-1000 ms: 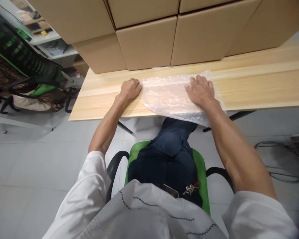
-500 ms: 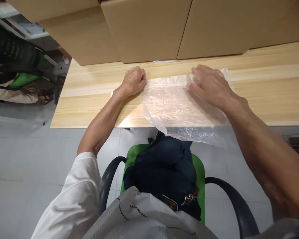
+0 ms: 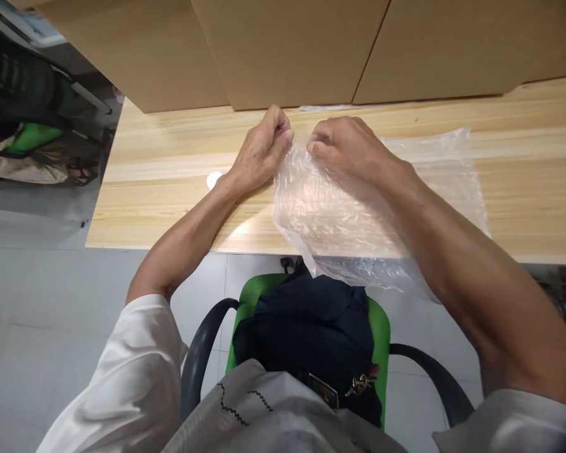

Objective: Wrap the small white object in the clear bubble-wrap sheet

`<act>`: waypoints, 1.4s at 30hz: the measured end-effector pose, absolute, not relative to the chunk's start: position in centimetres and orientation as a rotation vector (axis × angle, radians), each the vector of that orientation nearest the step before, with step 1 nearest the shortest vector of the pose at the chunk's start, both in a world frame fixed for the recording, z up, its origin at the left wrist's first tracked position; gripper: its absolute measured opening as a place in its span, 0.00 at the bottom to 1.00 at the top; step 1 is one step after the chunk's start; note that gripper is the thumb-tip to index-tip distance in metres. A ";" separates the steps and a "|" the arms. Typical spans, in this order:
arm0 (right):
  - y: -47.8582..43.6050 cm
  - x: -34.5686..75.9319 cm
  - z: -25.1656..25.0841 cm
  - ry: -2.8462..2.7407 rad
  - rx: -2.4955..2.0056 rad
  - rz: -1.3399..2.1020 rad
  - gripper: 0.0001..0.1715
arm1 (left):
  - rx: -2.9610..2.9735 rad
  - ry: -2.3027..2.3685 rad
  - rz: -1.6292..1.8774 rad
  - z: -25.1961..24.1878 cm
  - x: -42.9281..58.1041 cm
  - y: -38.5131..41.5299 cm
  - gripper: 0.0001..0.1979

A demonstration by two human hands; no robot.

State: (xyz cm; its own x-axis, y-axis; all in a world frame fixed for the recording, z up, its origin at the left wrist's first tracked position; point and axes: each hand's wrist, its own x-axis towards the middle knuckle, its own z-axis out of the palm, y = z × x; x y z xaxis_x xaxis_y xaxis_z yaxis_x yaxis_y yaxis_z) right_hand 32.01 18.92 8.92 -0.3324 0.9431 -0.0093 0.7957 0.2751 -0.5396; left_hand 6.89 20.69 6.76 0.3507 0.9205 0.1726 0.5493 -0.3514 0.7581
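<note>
Evidently, two hands are brought near each other but kept apart over one clear, crinkled plastic sheet (image 3: 344,214). By the left hand (image 3: 260,151), the sheet's upper left corner is pinched between thumb and curled fingers. The right hand (image 3: 346,143) is placed just to the right, its fingers bent inward close to the sheet's far edge; whether the plastic is gripped there cannot be told. Most of the sheet is spread on one pale wooden bench (image 3: 136,207), its lower part is hung over the near edge, and its right portion is crossed above by the right forearm. Beside the left wrist, one small white object (image 3: 214,180) is seen on the bench. Along the back, at least three cardboard boxes (image 3: 292,56) are stood side by side, and one thin strip of clear film (image 3: 325,107) is shown at their base. Below, one green chair (image 3: 252,292) with two black armrests (image 3: 207,346) is occupied, and dark trousers (image 3: 306,314) are worn with one bunch of keys (image 3: 360,385) at the waist. At the upper left, a second chair (image 3: 35,135), black and green, is partly shown.
</note>
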 end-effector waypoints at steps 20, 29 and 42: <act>17.7 34.9 8.2 -1.987 -1.557 0.532 0.39 | 1.770 1.188 0.947 4.9 9.0 20.5 0.43; 17.0 35.7 7.4 -1.904 -1.604 0.478 0.44 | 1.768 1.198 1.043 4.1 9.2 20.4 0.42; 17.8 37.5 5.7 -1.895 -1.888 0.310 0.38 | 1.508 0.981 1.132 3.0 10.1 19.8 0.40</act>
State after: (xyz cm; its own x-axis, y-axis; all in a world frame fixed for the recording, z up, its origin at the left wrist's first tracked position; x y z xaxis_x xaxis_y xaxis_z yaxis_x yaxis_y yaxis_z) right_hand 37.51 17.81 5.74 0.0332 0.9879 0.1515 0.8880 0.0404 -0.4581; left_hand 10.10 19.77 3.02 0.2414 0.9527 0.1848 0.0472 -0.2017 0.9783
